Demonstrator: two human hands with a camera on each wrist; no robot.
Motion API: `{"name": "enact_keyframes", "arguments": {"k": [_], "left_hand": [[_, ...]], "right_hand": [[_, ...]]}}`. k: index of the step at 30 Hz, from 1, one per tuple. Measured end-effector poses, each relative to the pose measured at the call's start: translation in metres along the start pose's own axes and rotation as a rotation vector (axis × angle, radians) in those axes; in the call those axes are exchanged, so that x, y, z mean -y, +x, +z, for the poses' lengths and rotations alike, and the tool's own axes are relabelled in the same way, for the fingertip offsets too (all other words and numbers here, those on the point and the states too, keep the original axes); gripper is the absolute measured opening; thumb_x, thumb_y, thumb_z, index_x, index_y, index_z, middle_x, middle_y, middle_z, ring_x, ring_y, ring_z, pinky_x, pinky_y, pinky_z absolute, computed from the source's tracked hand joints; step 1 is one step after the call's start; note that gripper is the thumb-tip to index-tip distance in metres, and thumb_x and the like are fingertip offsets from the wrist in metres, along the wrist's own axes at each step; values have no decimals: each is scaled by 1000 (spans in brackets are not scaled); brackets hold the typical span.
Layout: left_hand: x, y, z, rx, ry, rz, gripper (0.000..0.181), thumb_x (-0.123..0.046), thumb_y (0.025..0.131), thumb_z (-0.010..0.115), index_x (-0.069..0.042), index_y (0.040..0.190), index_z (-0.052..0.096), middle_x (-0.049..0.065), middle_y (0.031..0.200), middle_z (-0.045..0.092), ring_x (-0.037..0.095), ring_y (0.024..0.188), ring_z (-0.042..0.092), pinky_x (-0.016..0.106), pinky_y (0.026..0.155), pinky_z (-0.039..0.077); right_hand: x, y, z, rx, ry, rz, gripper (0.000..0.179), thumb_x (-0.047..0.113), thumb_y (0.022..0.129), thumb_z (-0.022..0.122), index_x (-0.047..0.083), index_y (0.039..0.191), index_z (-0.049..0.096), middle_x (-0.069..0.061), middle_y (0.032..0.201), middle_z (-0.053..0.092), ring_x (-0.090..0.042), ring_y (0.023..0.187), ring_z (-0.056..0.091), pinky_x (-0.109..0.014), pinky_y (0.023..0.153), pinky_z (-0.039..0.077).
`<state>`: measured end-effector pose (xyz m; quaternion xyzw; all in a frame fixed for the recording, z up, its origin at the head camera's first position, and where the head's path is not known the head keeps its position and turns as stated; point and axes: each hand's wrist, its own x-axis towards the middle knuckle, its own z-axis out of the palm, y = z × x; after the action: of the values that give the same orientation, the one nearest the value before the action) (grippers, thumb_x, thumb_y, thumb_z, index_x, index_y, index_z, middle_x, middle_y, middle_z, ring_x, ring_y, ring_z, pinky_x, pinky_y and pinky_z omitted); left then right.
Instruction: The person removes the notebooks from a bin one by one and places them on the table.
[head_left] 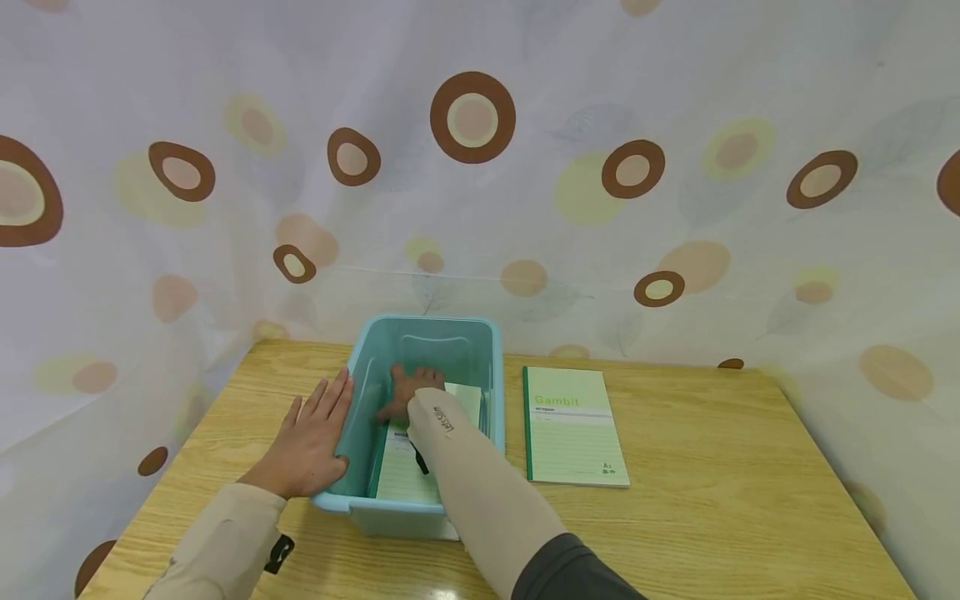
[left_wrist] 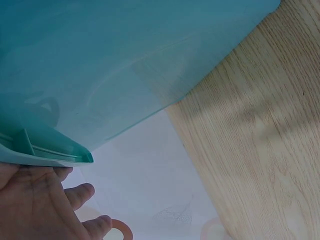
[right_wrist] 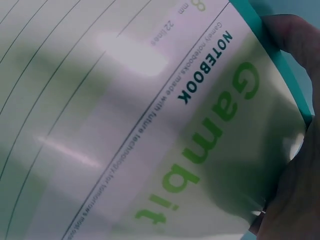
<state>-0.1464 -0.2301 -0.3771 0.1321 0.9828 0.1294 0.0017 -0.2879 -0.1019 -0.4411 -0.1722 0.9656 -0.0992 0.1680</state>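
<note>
A light-blue plastic bin (head_left: pixel 495 358) stands on the table, seen from outside in the left wrist view. My left hand (head_left: pixel 311 437) rests on its left rim with straight fingers; in the left wrist view, fingers (left_wrist: pixel 80 195) extend past the rim's underside. Inside the bin lies a pale green Gambit notebook (head_left: pixel 401 471) with a dark green spine. Reaching into the bin, my right hand (head_left: pixel 408 392) touches the notebook's upper spine corner with spread fingers. In the right wrist view, that notebook (right_wrist: pixel 125 125) fills most of the picture, a digit (right_wrist: pixel 295 37) against its spine.
A second Gambit notebook (head_left: pixel 573 425) lies flat on the wooden table (head_left: pixel 697 492), right of the bin. Behind the table hangs a pale curtain (head_left: pixel 555 250) with brown rings. My right forearm crosses the bin's near right corner.
</note>
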Motion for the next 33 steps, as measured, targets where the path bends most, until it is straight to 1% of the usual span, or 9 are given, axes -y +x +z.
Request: {"name": "enact_keyframes", "arguments": {"k": [6,16,22,29,33], "left_hand": [[1,-1,-1,-2,-4,1,86,-8,73,54,10,149,19,23,158,14,48,141,16,70,106,13],[0,-1,-2,2,-13,-1,86,-8,73,55,10,149,19,23,158,14,48,141,16,70,106,13],[0,-1,-1,5,-11,-4,86,-9,73,55,10,149,18,22,158,13,47,142,16,70,106,13],[-1,-1,-1,0,-10,0,86,-8,73,54,10,149,19,23,158,14,48,141,16,70,106,13],[-1,-1,-2,0,-9,-1,86,-9,73,54,10,149,19,23,158,14,48,141,16,70,106,14]], "right_hand": [[1,-1,-1,-18,-29,-8,76,59,78,68,25,139,38,-13,126,54,-27,117,48,-43,101,32],[1,2,-1,-32,-29,-13,71,60,77,67,24,133,42,-12,119,57,-27,114,51,-43,97,33],[2,2,-2,-41,-25,-4,70,60,77,67,24,133,43,-12,120,59,-27,112,52,-43,96,33],[6,1,-11,-78,-61,-31,68,59,77,67,24,131,46,-7,118,61,-25,108,55,-42,92,35],[8,0,-19,-79,-74,-37,68,60,77,66,24,131,46,-5,115,62,-26,108,55,-42,89,35]]}}
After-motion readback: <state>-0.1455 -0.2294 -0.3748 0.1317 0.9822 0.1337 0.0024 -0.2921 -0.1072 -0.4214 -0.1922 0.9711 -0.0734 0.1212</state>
